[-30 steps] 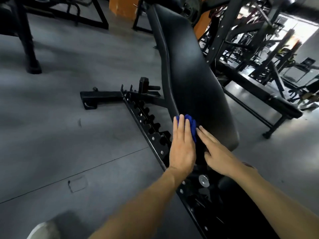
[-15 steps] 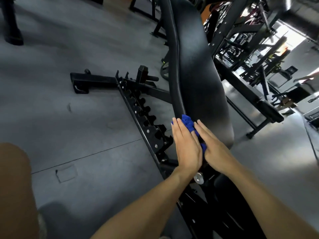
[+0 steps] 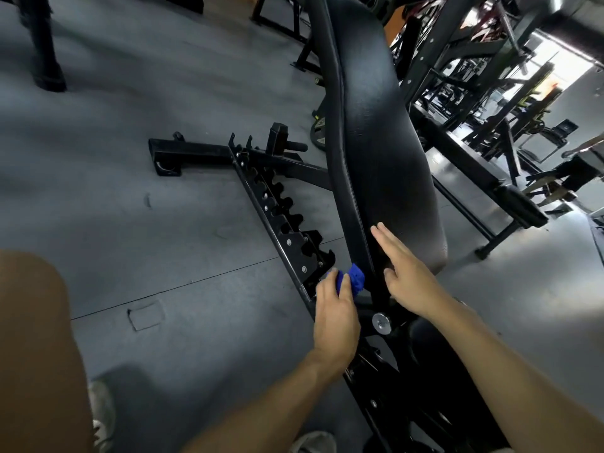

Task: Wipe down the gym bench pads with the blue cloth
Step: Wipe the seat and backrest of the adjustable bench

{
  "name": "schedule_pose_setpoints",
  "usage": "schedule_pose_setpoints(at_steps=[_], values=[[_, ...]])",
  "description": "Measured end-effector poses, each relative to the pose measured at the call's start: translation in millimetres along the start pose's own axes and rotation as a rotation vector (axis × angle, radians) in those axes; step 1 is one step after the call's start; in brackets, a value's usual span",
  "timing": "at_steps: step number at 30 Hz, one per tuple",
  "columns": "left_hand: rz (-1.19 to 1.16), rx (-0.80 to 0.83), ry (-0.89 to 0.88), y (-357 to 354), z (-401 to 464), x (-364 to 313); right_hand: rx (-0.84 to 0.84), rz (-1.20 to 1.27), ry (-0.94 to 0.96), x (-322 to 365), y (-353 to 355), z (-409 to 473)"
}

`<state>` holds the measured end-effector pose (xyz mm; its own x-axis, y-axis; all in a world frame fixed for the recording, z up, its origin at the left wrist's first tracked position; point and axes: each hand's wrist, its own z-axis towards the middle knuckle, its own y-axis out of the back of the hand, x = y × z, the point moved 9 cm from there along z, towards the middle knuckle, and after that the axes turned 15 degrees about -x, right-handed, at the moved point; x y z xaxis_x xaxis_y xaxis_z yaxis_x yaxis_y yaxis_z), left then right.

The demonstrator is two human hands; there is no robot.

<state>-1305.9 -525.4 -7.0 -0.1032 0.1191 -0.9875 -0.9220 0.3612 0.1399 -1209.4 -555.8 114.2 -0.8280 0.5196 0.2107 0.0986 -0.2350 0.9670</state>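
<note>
Cloth at lower side edge of back pad

Head view. We see the left hand (image 3: 336,317) with its fingers curled round the bunched blue cloth (image 3: 354,278), holding it against the lower left side edge of the inclined back pad (image 3: 376,132); we judge this placement serves to wipe the side seam. The right hand (image 3: 403,273) lies flat, fingers straight, on the pad face just beside it, holding nothing, probably to steady the bench (image 3: 274,204). The seat pad (image 3: 434,341) lies below, apparently not being wiped. No containers appear in this view.
</note>
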Motion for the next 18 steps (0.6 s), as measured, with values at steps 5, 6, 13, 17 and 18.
schedule_pose_setpoints(at_steps=[5,6,13,17,18], values=[[0.087,-0.102,-0.233,31,17,-45,-0.003,0.005,0.004,4,0,-1],[0.082,-0.115,-0.258,32,23,-51,-0.004,0.004,0.008,7,0,-2],[0.242,-0.126,-0.4,25,40,-62,0.01,-0.023,-0.015,7,1,-2],[0.25,-0.22,-0.454,32,42,-51,0.009,-0.036,0.001,6,1,-3],[0.221,-0.221,-0.444,31,40,-50,0.01,-0.042,0.008,6,1,-2]])
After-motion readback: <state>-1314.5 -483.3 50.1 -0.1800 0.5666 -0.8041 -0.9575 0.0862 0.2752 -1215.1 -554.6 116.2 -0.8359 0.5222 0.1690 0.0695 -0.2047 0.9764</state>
